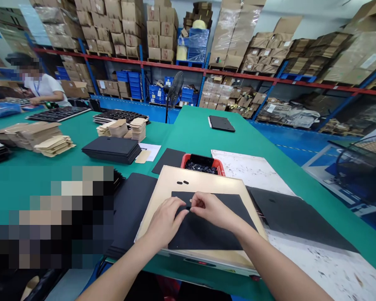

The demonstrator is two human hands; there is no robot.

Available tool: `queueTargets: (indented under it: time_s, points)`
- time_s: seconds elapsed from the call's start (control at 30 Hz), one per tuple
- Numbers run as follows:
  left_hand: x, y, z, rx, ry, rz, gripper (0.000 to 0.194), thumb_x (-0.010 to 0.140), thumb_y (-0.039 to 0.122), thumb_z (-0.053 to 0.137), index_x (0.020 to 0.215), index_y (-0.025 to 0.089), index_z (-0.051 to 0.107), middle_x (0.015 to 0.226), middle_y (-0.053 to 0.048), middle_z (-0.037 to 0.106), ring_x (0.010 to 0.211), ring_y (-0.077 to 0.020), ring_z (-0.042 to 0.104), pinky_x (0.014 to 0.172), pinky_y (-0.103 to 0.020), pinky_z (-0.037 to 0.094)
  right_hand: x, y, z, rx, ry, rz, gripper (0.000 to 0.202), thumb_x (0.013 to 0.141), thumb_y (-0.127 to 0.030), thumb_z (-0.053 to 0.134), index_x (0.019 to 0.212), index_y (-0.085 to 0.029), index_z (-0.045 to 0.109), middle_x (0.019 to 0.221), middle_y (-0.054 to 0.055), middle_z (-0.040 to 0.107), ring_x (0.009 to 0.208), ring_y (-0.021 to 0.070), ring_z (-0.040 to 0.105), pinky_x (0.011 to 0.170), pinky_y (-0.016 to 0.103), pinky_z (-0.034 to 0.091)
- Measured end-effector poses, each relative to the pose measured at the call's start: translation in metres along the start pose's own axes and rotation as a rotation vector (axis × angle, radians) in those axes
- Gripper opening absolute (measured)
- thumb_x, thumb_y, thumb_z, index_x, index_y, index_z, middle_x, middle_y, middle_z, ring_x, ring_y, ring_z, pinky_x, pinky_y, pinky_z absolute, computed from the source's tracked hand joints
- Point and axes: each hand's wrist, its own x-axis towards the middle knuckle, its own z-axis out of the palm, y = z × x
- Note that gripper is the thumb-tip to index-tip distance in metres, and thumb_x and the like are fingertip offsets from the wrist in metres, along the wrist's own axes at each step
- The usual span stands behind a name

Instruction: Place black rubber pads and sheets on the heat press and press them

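A black sheet lies flat on a cream-topped board in front of me. My left hand and my right hand meet over the sheet's upper left part. On each hand the thumb and forefinger come together in a pinch, the tips almost touching the other hand's. Something small and dark seems to sit between the fingertips, but it is too small and covered to name. Two small black oval pieces rest on the board just beyond the sheet's far edge.
A red basket of small black pieces stands behind the board. Black sheets are stacked to the left; another black sheet lies right on a stained white board. Folded cardboard and a co-worker are far left.
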Motion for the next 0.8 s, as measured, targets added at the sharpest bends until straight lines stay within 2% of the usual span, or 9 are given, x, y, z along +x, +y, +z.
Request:
queueTargets:
  time_s: [0.13, 0.23, 0.33, 0.47, 0.53, 0.6, 0.7, 0.77, 0.8]
  points:
    - [0.009, 0.009, 0.008, -0.083, -0.038, 0.023, 0.023, 0.091, 0.025, 0.037, 0.079, 0.021, 0.057, 0.085, -0.003, 0.06, 0.086, -0.0184, 0.056, 0.076, -0.03, 0.046, -0.018, -0.003, -0.002, -0.017, 0.055, 0.003, 0.002, 0.078, -0.019, 0.053, 0.079, -0.02, 0.053, 0.073, -0.002, 0.057, 0.062, 0.0113, 0.05, 0.055, 0.023, 0.036]
    - [0.013, 0.009, 0.015, -0.188, -0.01, -0.039, 0.023, 0.09, 0.027, 0.039, 0.076, 0.02, 0.055, 0.082, -0.002, 0.059, 0.081, -0.0173, 0.056, 0.073, -0.029, 0.045, -0.02, 0.004, -0.004, 0.184, 0.159, 0.054, 0.015, 0.078, -0.026, 0.058, 0.09, -0.02, 0.051, 0.084, 0.001, 0.058, 0.067, 0.0115, 0.052, 0.06, 0.024, 0.041]
    - [0.016, 0.009, 0.018, -0.272, -0.006, -0.083, 0.024, 0.09, 0.031, 0.04, 0.076, 0.02, 0.056, 0.08, -0.002, 0.059, 0.077, -0.0163, 0.056, 0.07, -0.028, 0.045, -0.019, 0.011, -0.002, 0.404, 0.12, 0.145, 0.022, 0.078, -0.038, 0.06, 0.084, -0.018, 0.052, 0.079, 0.001, 0.057, 0.065, 0.0112, 0.052, 0.06, 0.025, 0.043]
    - [0.018, 0.01, 0.018, -0.286, -0.031, -0.085, 0.028, 0.09, 0.032, 0.04, 0.076, 0.019, 0.06, 0.079, -0.003, 0.062, 0.078, -0.0163, 0.059, 0.072, -0.028, 0.048, -0.019, 0.014, 0.003, 0.47, 0.094, 0.169, 0.026, 0.077, -0.041, 0.06, 0.074, -0.017, 0.052, 0.069, -0.001, 0.055, 0.057, 0.0096, 0.05, 0.056, 0.023, 0.041]
    - [0.02, 0.006, 0.017, -0.213, -0.044, -0.052, 0.028, 0.091, 0.03, 0.038, 0.086, 0.019, 0.063, 0.088, -0.005, 0.066, 0.085, -0.0174, 0.061, 0.078, -0.03, 0.049, -0.019, 0.016, 0.003, 0.421, 0.131, 0.151, 0.023, 0.079, -0.039, 0.056, 0.074, -0.017, 0.052, 0.069, -0.001, 0.055, 0.057, 0.0099, 0.051, 0.056, 0.023, 0.04]
    - [0.021, -0.003, 0.017, -0.057, -0.067, 0.009, 0.032, 0.091, 0.022, 0.034, 0.105, 0.02, 0.063, 0.108, -0.007, 0.066, 0.103, -0.0198, 0.059, 0.091, -0.035, 0.047, -0.018, 0.018, -0.001, 0.269, 0.206, 0.133, 0.018, 0.082, -0.035, 0.052, 0.074, -0.018, 0.051, 0.067, -0.002, 0.054, 0.058, 0.0113, 0.053, 0.055, 0.024, 0.04]
    - [0.022, -0.021, 0.018, 0.201, -0.164, 0.071, 0.047, 0.087, 0.009, 0.029, 0.124, 0.019, 0.055, 0.133, -0.007, 0.053, 0.129, -0.0227, 0.042, 0.107, -0.044, 0.035, -0.017, 0.023, -0.009, -0.03, 0.3, 0.12, 0.015, 0.085, -0.027, 0.048, 0.072, -0.019, 0.049, 0.064, -0.002, 0.055, 0.057, 0.0122, 0.054, 0.054, 0.024, 0.038]
    - [0.02, -0.031, 0.021, 0.288, -0.235, 0.09, 0.051, 0.085, 0.007, 0.027, 0.128, 0.019, 0.052, 0.139, -0.005, 0.046, 0.134, -0.0214, 0.034, 0.11, -0.043, 0.03, -0.016, 0.026, -0.012, -0.069, 0.283, 0.141, 0.014, 0.086, -0.024, 0.047, 0.073, -0.019, 0.049, 0.065, -0.002, 0.056, 0.052, 0.0104, 0.054, 0.052, 0.023, 0.038]
    - [0.018, -0.034, 0.022, 0.307, -0.265, 0.1, 0.051, 0.086, 0.007, 0.027, 0.13, 0.019, 0.05, 0.141, -0.005, 0.044, 0.134, -0.0199, 0.033, 0.111, -0.041, 0.03, -0.015, 0.028, -0.012, -0.008, 0.252, 0.172, 0.013, 0.086, -0.023, 0.047, 0.075, -0.019, 0.049, 0.065, -0.003, 0.057, 0.049, 0.0093, 0.054, 0.05, 0.022, 0.038]
